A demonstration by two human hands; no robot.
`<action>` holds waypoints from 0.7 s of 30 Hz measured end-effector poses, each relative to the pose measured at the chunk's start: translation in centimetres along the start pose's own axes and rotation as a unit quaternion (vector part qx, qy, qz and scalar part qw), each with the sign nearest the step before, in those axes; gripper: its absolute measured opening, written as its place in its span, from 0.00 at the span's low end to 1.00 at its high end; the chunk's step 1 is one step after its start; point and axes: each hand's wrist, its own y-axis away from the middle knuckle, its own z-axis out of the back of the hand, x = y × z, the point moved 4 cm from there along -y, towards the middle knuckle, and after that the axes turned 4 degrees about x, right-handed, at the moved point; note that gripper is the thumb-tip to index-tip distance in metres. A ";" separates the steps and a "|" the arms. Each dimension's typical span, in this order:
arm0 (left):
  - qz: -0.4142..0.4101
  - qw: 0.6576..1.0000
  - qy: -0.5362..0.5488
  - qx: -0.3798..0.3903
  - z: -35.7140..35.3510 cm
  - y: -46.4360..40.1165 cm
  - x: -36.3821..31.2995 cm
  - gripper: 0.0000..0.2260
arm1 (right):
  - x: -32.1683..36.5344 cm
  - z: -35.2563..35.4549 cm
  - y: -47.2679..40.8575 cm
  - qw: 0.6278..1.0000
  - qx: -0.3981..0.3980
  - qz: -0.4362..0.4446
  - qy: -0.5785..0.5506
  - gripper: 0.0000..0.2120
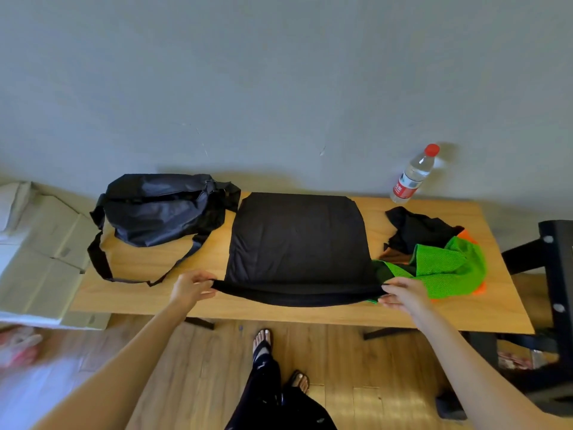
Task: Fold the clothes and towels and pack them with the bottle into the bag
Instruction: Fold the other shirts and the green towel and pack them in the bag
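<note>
Wooden worktop (279, 315) vs grey wall — black bag (161, 209) far left, zipped, contents unseen. Both hands, left (189, 288) & right (403, 294), pinch the near edge of the black garment (297, 240) at centre. Green towel (449, 268) right, bottle (414, 175) upright behind.

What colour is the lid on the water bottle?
Red. The cap tops the clear bottle, seen in the head view.

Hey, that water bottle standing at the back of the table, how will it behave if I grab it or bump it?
The bottle stands upright, tall and narrow, near the table back edge, so a bump would probably tip it. It looks round, so once down it would likely roll. Its clear plastic looks thin and may dent under a firm grip.
</note>
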 end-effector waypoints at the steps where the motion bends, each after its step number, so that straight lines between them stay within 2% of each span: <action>1: 0.005 1.000 -0.004 0.001 -0.1 -0.3 0.3 0.07 | -0.3 -0.1 -0.3 1.000 -0.002 -0.002 0.008 0.06; 5: 0.021 0.999 -0.032 0.003 -0.2 -1.3 0.7 0.06 | -1.1 -0.3 -1.4 0.997 -0.020 -0.015 0.072 0.01; 7: 0.029 0.997 -0.069 -0.006 -0.1 -1.9 0.6 0.07 | -0.8 -0.4 -2.1 0.993 -0.040 -0.002 0.112 0.02; 12: -0.030 0.990 -0.139 -0.025 -0.8 -5.2 -2.8 0.09 | 3.1 -1.6 -4.9 0.984 -0.051 0.089 0.148 0.03; 21: -0.084 0.968 -0.235 -0.009 -5.6 -14.4 -9.8 0.17 | 9.4 -5.3 -14.1 0.979 -0.056 0.114 0.161 0.08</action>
